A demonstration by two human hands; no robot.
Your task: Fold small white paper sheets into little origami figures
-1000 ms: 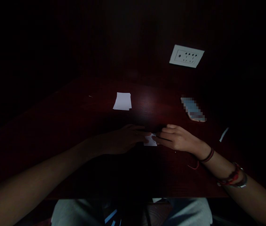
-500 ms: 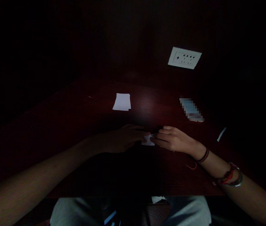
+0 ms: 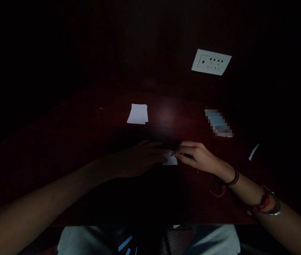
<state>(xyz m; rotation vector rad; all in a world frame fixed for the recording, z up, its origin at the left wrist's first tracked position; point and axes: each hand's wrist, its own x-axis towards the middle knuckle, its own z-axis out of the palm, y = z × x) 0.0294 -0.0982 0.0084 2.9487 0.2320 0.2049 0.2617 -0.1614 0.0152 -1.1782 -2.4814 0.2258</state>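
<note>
Barely shifted: paper (image 3: pixel 170 160) between left hand (image 3: pixel 139 158), right hand (image 3: pixel 198 157).

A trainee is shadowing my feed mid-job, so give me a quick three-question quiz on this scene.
1. True or false: the left hand and the right hand both touch the paper.
2. Which wrist wears bracelets? A: left. B: right.
3. Fill in: the stack lies to the ___ of the socket.
Key: 1 true; 2 B; 3 left.
</note>
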